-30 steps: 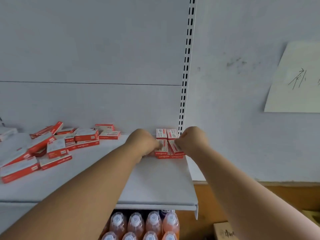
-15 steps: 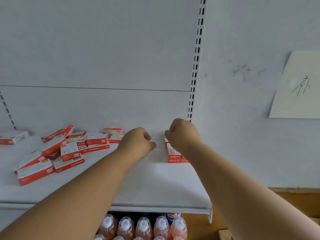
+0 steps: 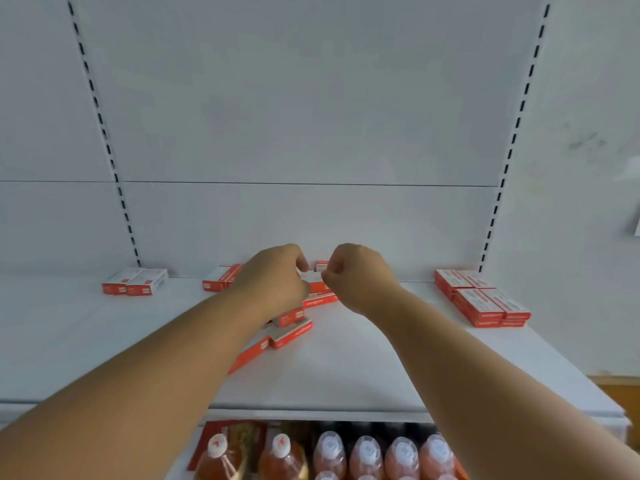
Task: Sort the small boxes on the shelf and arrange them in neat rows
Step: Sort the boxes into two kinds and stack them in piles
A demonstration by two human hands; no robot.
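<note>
Small red-and-white boxes lie on a white shelf (image 3: 363,362). A neat block of them (image 3: 481,299) stands at the right end by the upright. A loose pile (image 3: 294,329) lies in the middle, partly hidden under my left forearm. My left hand (image 3: 273,275) and my right hand (image 3: 360,278) hover over the pile's far end with fingers curled. Both pinch one small box (image 3: 313,279) between them, left hand on its left edge, right hand on its right. A pair of boxes (image 3: 135,282) sits at the far left, and more boxes (image 3: 221,277) behind my left hand.
The shelf's back panel has slotted uprights (image 3: 502,174) on either side. Below the shelf's front edge stand several bottles of orange-pink drink (image 3: 363,455). A wooden surface (image 3: 620,386) shows at the lower right.
Both hands have left the neat block at the right end and moved left to the loose pile. The view has swung left with them. The fingers now close on a box there.
</note>
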